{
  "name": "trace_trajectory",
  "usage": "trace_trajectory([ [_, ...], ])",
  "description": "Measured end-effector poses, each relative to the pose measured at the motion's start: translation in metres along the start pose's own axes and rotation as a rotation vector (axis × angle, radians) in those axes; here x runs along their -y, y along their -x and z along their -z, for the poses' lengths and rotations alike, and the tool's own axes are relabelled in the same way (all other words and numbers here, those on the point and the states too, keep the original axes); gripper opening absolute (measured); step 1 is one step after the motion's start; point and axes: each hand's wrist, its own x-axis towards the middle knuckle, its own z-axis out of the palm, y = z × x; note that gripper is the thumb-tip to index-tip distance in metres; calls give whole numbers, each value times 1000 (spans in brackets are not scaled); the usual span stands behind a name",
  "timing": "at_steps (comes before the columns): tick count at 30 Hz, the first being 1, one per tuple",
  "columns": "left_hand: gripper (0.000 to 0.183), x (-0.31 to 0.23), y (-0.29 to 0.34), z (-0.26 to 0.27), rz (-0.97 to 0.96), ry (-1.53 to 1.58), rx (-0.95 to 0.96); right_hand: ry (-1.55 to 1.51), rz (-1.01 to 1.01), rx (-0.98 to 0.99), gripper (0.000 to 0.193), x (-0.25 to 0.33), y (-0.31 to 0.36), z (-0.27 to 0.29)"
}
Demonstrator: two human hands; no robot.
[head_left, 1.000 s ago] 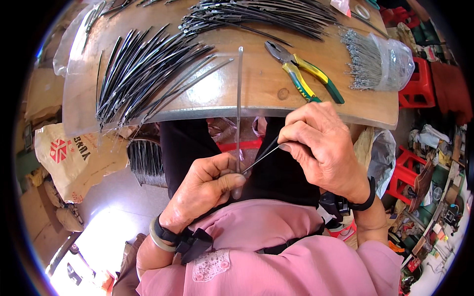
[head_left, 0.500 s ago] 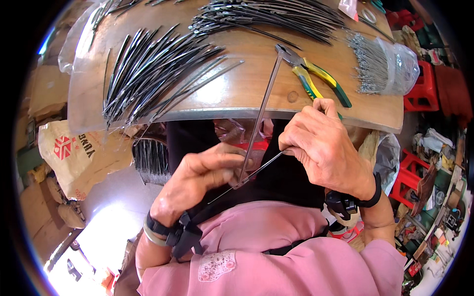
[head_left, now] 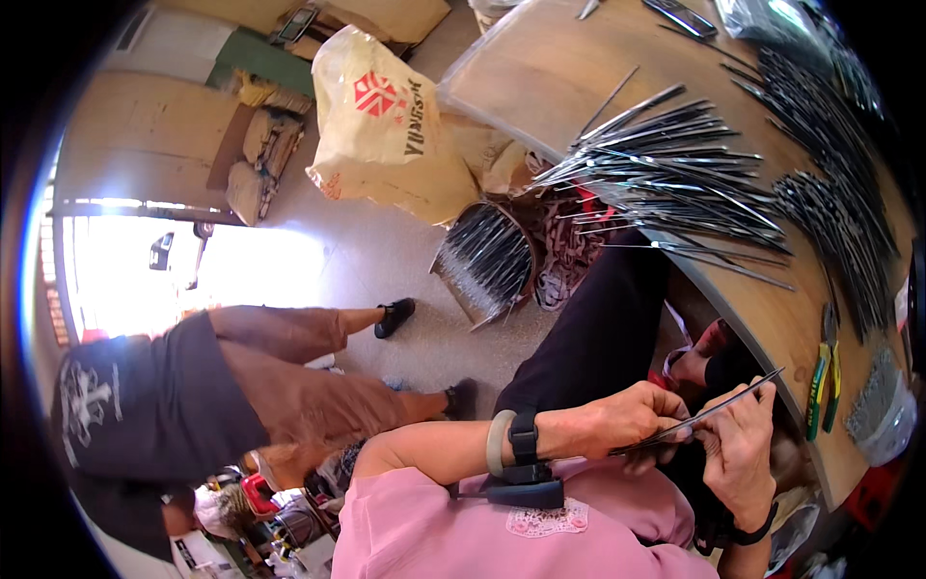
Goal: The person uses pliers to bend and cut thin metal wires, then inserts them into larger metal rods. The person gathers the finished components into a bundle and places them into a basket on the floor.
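Observation:
A thin, dark strip [head_left: 719, 410], which looks like metal, slants across both hands above my lap. The fingers of my left hand [head_left: 617, 422] are closed around its lower part. My right hand [head_left: 741, 458] pinches it farther up, and its tip sticks out past the fingers. The fine wire seen earlier cannot be made out now. Beyond my hands, on the wooden table [head_left: 550, 68], lies a fanned pile of similar dark strips [head_left: 675, 183]. Pliers [head_left: 822, 381] with green and yellow handles rest near the table edge, to the right of my right hand.
More strips [head_left: 839, 232] lie at the table's far right, and thin wires [head_left: 871, 394] in a plastic bag sit beyond the pliers. On the floor are a box of strips [head_left: 487, 253] and a yellowish sack [head_left: 376, 135]. A person [head_left: 241, 386] stands at my left.
My view has swung left, bringing the doorway and the other person in. My hands have come closer together, and the strip that stood steeply now lies slanted across both.

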Motion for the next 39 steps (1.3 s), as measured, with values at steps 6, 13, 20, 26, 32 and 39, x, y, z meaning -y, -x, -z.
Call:
trace_trajectory([
  [6,16,18,-2,8,-110,53,-45,64,-3,-28,23,6,-10,3],
  [13,19,-18,-4,-15,-212,82,-22,380,-546,-440,31,-86,85,58],
  [20,27,-24,-26,-38,-432,149,35,500,-528,-441,39,-96,93,36],
  [26,22,-21,-40,-43,-481,112,-13,655,-472,-395,28,-104,68,37],
  [32,19,-24,-28,-36,-520,163,-58,-153,-752,-693,33,-116,114,50],
  [39,12,-35,-27,-38,-400,175,-71,-1032,-543,-494,37,-20,76,23],
])
